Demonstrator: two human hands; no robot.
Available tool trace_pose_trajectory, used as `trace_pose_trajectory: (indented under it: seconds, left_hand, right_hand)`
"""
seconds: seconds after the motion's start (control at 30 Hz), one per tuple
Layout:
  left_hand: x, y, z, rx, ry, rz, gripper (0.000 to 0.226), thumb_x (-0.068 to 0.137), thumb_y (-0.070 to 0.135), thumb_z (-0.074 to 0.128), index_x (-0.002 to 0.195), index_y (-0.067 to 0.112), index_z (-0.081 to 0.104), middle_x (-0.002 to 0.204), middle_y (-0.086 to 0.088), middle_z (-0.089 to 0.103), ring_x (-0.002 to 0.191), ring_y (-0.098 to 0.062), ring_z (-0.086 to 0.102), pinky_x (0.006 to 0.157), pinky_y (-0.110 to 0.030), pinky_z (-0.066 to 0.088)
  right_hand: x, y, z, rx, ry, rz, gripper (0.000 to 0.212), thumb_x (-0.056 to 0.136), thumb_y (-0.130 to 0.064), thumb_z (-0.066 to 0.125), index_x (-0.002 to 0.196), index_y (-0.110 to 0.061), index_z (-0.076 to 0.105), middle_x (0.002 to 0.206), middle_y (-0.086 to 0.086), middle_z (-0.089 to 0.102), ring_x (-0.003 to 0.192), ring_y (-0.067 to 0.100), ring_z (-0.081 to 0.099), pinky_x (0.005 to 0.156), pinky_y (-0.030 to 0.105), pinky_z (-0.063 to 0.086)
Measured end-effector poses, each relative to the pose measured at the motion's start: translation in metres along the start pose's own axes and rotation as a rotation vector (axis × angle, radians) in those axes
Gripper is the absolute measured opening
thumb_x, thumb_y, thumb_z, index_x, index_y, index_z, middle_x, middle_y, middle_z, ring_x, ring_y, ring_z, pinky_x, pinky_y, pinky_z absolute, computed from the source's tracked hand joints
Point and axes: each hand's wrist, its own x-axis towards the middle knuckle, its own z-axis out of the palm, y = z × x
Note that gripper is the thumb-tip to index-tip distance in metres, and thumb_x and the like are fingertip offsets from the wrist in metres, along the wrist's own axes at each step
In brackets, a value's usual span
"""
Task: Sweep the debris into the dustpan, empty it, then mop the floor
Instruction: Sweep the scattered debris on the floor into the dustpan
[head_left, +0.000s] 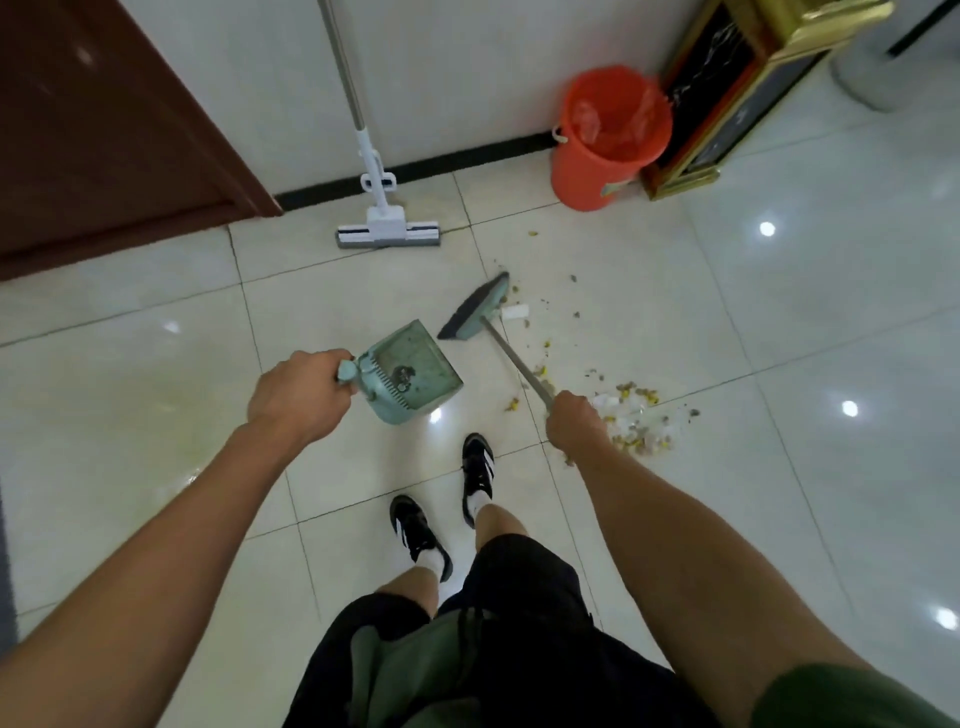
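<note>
Now my left hand (296, 397) has its fingers curled tight round the handle of the dustpan (410, 373), while my right hand (574, 423) grips the broom (480, 312) shaft, with the debris (631, 415) scattered at three o'clock of the dustpan on the floor (156, 374).

Seen from above, a person in a short-sleeved olive-green shirt, its sleeve edge (852, 691) showing at the right upper arm, with both forearms bare. The left hand (298, 395) and right hand (574, 423) carry no gloves, rings or watch. Loose black shorts (519, 613) reach the knees. Below them, white ankle socks (434, 564) and black trainers (478, 475) with white side stripes.
</note>
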Motion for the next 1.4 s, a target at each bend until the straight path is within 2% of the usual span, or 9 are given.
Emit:
trace_pose_trajectory:
  seconds: [0.1,0.17,0.33,0.5,0.67,0.93,1.13,1.3,1.4]
  left_hand:
    - [-0.003,0.010,0.001,0.036,0.002,0.091,0.007,0.095,0.034,0.057,0.090,0.032,0.062,0.080,-0.001,0.056,0.073,-0.030,0.054,0.064,-0.032,0.042]
    - [-0.004,0.017,0.004,0.057,0.002,0.151,0.006,0.094,0.034,0.058,0.090,0.032,0.062,0.082,-0.002,0.058,0.074,-0.030,0.055,0.065,-0.033,0.042]
    - [-0.005,0.030,0.012,0.131,-0.005,0.267,0.009,0.094,0.031,0.055,0.090,0.031,0.063,0.083,-0.001,0.062,0.072,-0.029,0.058,0.061,-0.032,0.042]
    - [-0.006,0.038,0.013,0.154,-0.006,0.349,0.009,0.092,0.031,0.056,0.090,0.032,0.064,0.082,-0.002,0.063,0.072,-0.030,0.060,0.062,-0.032,0.045]
    - [-0.001,0.051,0.012,0.175,-0.009,0.404,0.009,0.091,0.031,0.056,0.092,0.033,0.064,0.087,-0.002,0.066,0.075,-0.031,0.062,0.063,-0.033,0.047]
    - [0.030,0.067,-0.005,0.182,-0.029,0.407,0.007,0.090,0.030,0.057,0.089,0.032,0.064,0.084,-0.003,0.063,0.073,-0.031,0.058,0.063,-0.032,0.043]
    - [0.081,0.074,-0.025,0.197,-0.027,0.325,0.008,0.090,0.027,0.058,0.091,0.033,0.063,0.083,-0.001,0.062,0.071,-0.030,0.056,0.062,-0.032,0.041]
    - [0.133,0.095,-0.047,0.210,-0.036,0.290,0.007,0.090,0.028,0.058,0.090,0.033,0.063,0.083,-0.003,0.064,0.071,-0.030,0.056,0.062,-0.033,0.043]
    - [0.163,0.106,-0.057,0.209,-0.039,0.254,0.006,0.092,0.030,0.059,0.091,0.033,0.064,0.082,-0.003,0.065,0.071,-0.031,0.060,0.062,-0.033,0.046]
  right_hand:
    - [-0.034,0.021,0.020,0.024,0.014,0.062,0.022,0.099,-0.010,0.047,0.118,-0.005,0.057,0.103,0.011,0.064,0.095,0.029,0.066,0.072,0.035,0.051]
    - [-0.054,0.033,0.035,0.047,0.029,0.117,0.023,0.099,-0.009,0.047,0.119,-0.005,0.058,0.090,0.007,0.058,0.085,0.025,0.061,0.068,0.033,0.048]
    - [-0.099,0.069,0.068,0.101,0.041,0.231,0.022,0.097,-0.009,0.047,0.116,-0.008,0.058,0.090,0.002,0.057,0.078,0.022,0.057,0.067,0.034,0.049]
    - [-0.131,0.099,0.084,0.109,0.069,0.279,0.016,0.095,-0.013,0.048,0.107,-0.011,0.058,0.076,-0.002,0.049,0.072,0.021,0.059,0.062,0.033,0.050]
    - [-0.138,0.100,0.084,0.171,0.089,0.271,0.019,0.089,-0.012,0.050,0.105,-0.011,0.060,0.086,0.002,0.058,0.072,0.021,0.060,0.060,0.031,0.048]
    - [-0.074,0.048,0.044,0.274,0.148,0.188,0.023,0.085,-0.007,0.049,0.102,-0.011,0.064,0.084,0.004,0.063,0.071,0.023,0.063,0.063,0.035,0.056]
    - [0.011,0.008,0.004,0.329,0.151,0.147,0.021,0.090,-0.009,0.050,0.105,-0.010,0.065,0.086,0.007,0.066,0.071,0.024,0.063,0.058,0.032,0.051]
    - [0.084,-0.026,-0.040,0.399,0.135,0.124,0.022,0.088,-0.001,0.045,0.097,-0.008,0.064,0.071,0.002,0.056,0.062,0.021,0.057,0.054,0.029,0.046]
    - [0.126,-0.045,-0.071,0.485,0.106,0.126,0.024,0.083,0.000,0.046,0.097,-0.006,0.064,0.078,0.007,0.062,0.059,0.019,0.057,0.049,0.026,0.045]
